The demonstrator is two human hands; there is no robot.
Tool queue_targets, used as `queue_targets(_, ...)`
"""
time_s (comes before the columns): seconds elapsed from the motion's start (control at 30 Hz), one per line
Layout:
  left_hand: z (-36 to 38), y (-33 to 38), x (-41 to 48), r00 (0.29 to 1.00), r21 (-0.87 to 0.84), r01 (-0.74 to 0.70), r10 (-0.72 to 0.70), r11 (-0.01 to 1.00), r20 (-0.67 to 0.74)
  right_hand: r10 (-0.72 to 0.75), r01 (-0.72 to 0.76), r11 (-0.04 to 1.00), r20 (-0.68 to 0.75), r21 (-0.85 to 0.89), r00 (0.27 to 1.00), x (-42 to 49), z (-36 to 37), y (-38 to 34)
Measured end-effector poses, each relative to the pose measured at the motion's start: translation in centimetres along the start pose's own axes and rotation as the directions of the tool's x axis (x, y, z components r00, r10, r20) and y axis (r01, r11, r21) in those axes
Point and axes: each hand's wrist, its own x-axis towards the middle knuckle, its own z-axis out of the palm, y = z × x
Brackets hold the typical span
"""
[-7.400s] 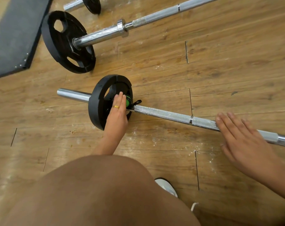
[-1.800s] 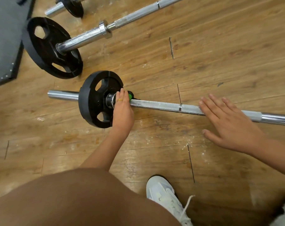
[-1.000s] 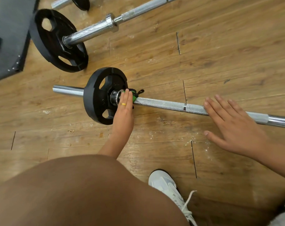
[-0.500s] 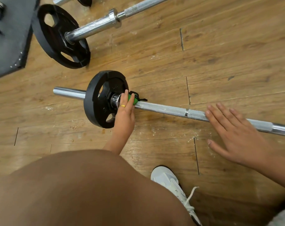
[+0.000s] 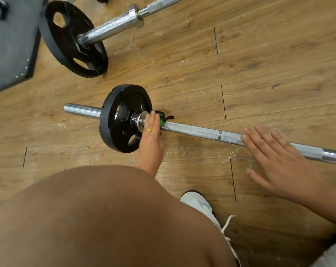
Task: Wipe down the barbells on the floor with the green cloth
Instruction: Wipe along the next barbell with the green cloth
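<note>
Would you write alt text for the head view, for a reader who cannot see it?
The left hand presses a green cloth on the near barbell beside its black plate; the right hand rests flat farther along.

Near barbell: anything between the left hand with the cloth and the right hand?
Head view: only bare knurled shaft with one ring mark runs from the green cloth under the left hand to the right hand.
</note>
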Motion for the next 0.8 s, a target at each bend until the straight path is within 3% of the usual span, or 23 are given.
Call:
queue_targets(0.1,-0.1,0.0,-0.2,0.999,0.0,-0.049,0.049,0.999,0.011,0.012,-0.012,1.0,0.001,-0.016,1.0,0.0,0.0,0.0)
queue_targets(0.23,-0.8,-1.2,1.8,0.999,0.055,0.047,-0.047,0.997,-0.006,0.013,-0.013,1.0,-0.008,-0.024,1.0,0.2,0.3,0.0)
queue_targets(0.4,-1.2,-1.2,1.6,0.994,0.044,-0.082,0.078,0.996,0.072,0.001,-0.001,1.0,-0.011,-0.019,1.0,0.4,0.5,0.5)
queue_targets(0.53,-1.0,-0.9,3.6,0.999,0.093,0.021,-0.024,0.995,0.034,0.007,-0.007,1.0,-0.001,-0.007,1.0,0.7,0.2,0.9)
queue_targets(0.7,-0.6,0.0,2.0,0.995,0.066,-0.083,0.079,0.994,0.064,0.027,-0.027,0.999,0.021,0.028,0.999,1.5,-0.2,1.5)
queue_targets(0.8,-0.8,-0.5,4.1,0.999,0.097,-0.003,-0.001,0.995,0.045,0.025,-0.027,0.999,0.04,0.038,0.999,2.0,-0.5,2.1)
